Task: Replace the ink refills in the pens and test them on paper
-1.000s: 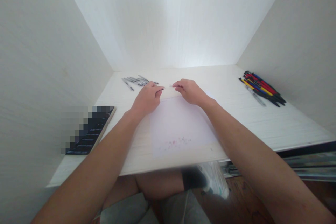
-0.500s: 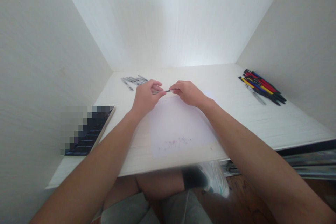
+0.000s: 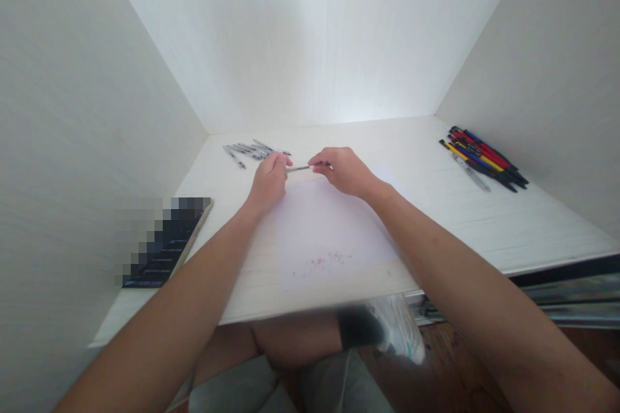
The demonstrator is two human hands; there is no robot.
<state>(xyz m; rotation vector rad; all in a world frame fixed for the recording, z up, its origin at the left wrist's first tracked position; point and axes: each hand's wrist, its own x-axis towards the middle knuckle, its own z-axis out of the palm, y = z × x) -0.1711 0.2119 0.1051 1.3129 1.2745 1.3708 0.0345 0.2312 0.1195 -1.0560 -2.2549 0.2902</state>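
A slim pen point(image 3: 298, 168) with a clear and dark barrel spans the gap between my hands, lying nearly level above the top edge of a white paper sheet point(image 3: 334, 226). My left hand point(image 3: 270, 182) is closed around its left end. At the other end, the fingertips of my right hand point(image 3: 340, 168) pinch it. Finer detail of the pen is too small to make out, and both its ends are partly hidden by fingers. Just behind my left hand lie several clear pens point(image 3: 247, 150) with dark tips.
Several red, blue, yellow and black pens point(image 3: 484, 158) are heaped at the right, with a clear pen point(image 3: 472, 174) beside them. A dark keyboard-like device point(image 3: 169, 251), partly pixelated, sits at the left. White panels enclose the desk. Small marks dot the paper's lower part.
My left hand has shifted left and its fingers have closed up, so more of the pen shows between the hands. My right hand has barely moved.
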